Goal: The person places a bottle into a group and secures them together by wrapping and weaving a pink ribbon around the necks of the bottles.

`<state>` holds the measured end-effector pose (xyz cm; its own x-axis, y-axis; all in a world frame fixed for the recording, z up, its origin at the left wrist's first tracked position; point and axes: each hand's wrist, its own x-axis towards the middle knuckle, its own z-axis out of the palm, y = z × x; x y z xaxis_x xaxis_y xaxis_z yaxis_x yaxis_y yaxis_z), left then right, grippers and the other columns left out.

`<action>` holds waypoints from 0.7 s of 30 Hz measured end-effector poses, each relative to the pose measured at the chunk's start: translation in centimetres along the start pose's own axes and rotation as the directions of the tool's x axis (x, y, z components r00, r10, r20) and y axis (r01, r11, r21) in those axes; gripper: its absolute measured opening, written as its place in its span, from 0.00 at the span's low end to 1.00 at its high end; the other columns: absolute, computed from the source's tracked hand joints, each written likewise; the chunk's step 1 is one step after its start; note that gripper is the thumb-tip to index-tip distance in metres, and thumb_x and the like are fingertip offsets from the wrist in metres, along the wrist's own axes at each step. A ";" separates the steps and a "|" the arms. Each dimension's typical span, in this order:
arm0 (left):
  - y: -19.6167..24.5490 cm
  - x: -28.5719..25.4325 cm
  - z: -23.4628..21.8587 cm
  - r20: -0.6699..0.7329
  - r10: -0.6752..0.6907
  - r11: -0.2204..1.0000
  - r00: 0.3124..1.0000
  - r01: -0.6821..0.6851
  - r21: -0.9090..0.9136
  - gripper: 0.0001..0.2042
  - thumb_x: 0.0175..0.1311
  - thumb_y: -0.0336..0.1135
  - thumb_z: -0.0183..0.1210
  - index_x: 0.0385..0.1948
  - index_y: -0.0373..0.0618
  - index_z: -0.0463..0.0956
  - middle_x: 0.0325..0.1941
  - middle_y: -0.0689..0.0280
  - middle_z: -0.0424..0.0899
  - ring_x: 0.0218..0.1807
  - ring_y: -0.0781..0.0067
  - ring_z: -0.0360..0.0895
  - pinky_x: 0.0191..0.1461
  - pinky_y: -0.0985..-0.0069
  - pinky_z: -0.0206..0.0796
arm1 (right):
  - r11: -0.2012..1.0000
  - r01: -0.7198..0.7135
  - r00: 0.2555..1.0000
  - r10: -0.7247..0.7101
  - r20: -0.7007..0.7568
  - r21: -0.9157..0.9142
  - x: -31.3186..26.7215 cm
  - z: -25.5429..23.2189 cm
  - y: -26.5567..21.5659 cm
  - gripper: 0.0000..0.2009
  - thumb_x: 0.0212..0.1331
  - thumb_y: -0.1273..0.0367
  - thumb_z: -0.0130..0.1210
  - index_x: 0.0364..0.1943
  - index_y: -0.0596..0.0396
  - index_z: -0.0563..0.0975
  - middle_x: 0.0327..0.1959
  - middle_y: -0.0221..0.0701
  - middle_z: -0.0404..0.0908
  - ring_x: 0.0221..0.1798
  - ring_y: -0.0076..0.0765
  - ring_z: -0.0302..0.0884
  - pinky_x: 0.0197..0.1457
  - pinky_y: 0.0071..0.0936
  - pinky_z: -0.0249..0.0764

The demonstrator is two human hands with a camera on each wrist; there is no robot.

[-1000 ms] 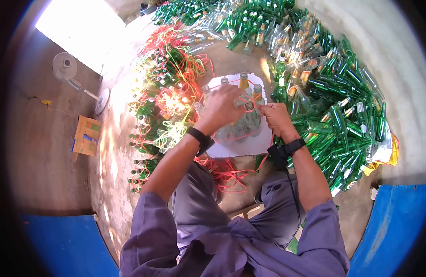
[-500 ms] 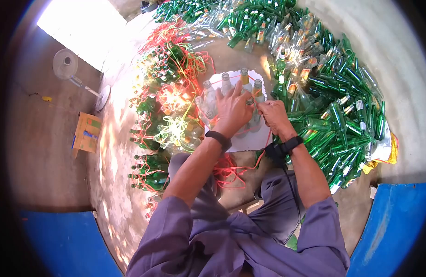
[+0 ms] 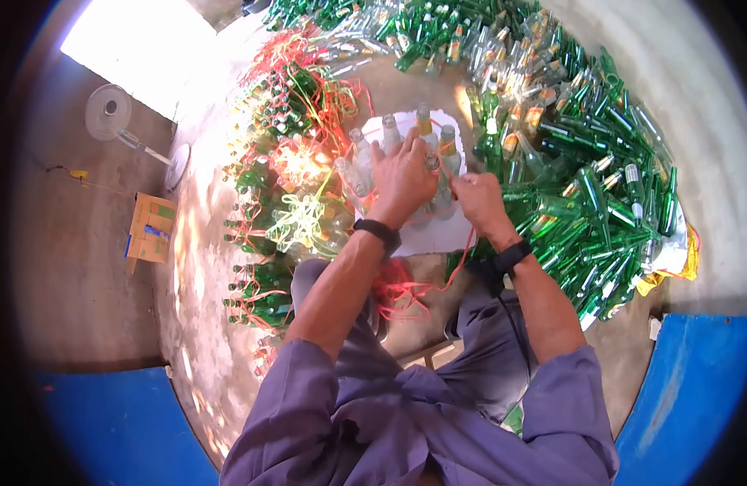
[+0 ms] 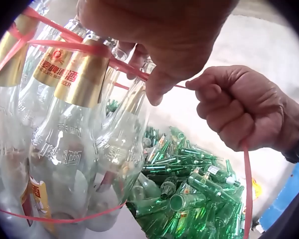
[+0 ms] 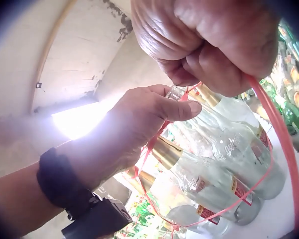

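A cluster of clear glass bottles (image 4: 64,144) with gold neck foil stands upright on a white board (image 3: 422,240). Red plastic strap (image 4: 79,47) runs round the necks, and another loop circles the bodies low down. Over the cluster, my left hand (image 3: 402,182) grips a bottle neck between thumb and finger at its near right side, its other fingers spread over the tops. Just to the right, my right hand (image 3: 480,202) is clenched on the strap, which runs taut toward the necks. The strap's tail (image 4: 248,189) hangs below that fist.
Piles of loose green and clear bottles (image 3: 584,202) lie to the right and far side. Bundled green bottles (image 3: 264,296) and tangled red strap (image 3: 288,53) line the left. More loose strap (image 3: 402,292) lies near my knees. A fan (image 3: 108,112) stands at far left.
My left hand has shifted right across the bottle tops to the near right neck, uncovering bottles on the left. My right hand stays close by, still holding the strap.
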<state>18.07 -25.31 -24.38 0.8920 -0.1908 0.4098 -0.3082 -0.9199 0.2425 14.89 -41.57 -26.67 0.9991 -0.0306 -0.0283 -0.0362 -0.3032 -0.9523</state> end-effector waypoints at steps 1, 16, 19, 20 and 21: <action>0.0 0.5 -0.1 -0.024 0.008 1.000 1.000 -0.008 0.000 0.20 0.47 0.39 0.68 0.44 0.51 0.79 0.69 0.66 0.72 0.61 0.58 0.76 0.73 0.40 0.45 | 1.000 0.023 1.000 -0.023 -0.008 -0.004 0.2 -0.2 0.0 0.16 0.54 0.62 0.54 0.19 0.63 0.78 0.10 0.36 0.67 0.15 0.31 0.63 0.24 0.35 0.62; -0.7 -0.3 -0.5 0.047 0.057 0.998 0.997 -0.055 -0.030 0.21 0.47 0.42 0.70 0.47 0.55 0.84 0.69 0.65 0.72 0.58 0.58 0.77 0.71 0.42 0.47 | 0.934 0.183 0.983 -0.174 0.055 -0.308 2.2 -0.2 6.9 0.15 0.59 0.66 0.56 0.23 0.66 0.79 0.18 0.48 0.77 0.22 0.47 0.78 0.29 0.41 0.70; -0.5 -0.1 -0.8 0.066 0.049 0.998 0.997 -0.046 -0.050 0.20 0.47 0.43 0.70 0.46 0.54 0.84 0.69 0.63 0.72 0.59 0.57 0.77 0.71 0.42 0.47 | 0.851 0.221 0.974 -0.217 0.064 -0.477 2.4 0.3 8.6 0.14 0.59 0.67 0.54 0.25 0.67 0.79 0.24 0.56 0.77 0.30 0.60 0.80 0.34 0.48 0.72; -0.6 -0.1 -0.8 0.071 0.045 0.998 0.996 -0.041 -0.055 0.20 0.47 0.43 0.70 0.46 0.54 0.84 0.69 0.63 0.72 0.59 0.57 0.77 0.71 0.42 0.47 | 0.873 0.227 0.974 -0.213 0.079 -0.431 2.5 0.4 8.8 0.15 0.61 0.66 0.54 0.25 0.67 0.78 0.24 0.56 0.77 0.27 0.59 0.79 0.33 0.47 0.71; -0.7 -0.1 -0.7 0.059 0.050 0.997 0.997 -0.046 -0.056 0.20 0.48 0.43 0.69 0.46 0.54 0.84 0.69 0.63 0.73 0.60 0.58 0.76 0.72 0.43 0.47 | 0.893 0.232 0.973 -0.213 0.094 -0.386 2.6 0.4 8.7 0.16 0.62 0.65 0.54 0.26 0.67 0.78 0.23 0.55 0.76 0.25 0.57 0.77 0.33 0.46 0.71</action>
<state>17.98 -24.43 -23.99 0.8935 -0.2562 0.3688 -0.3674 -0.8893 0.2724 17.16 -43.92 -35.16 0.9814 0.1241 0.1465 0.1919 -0.6450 -0.7397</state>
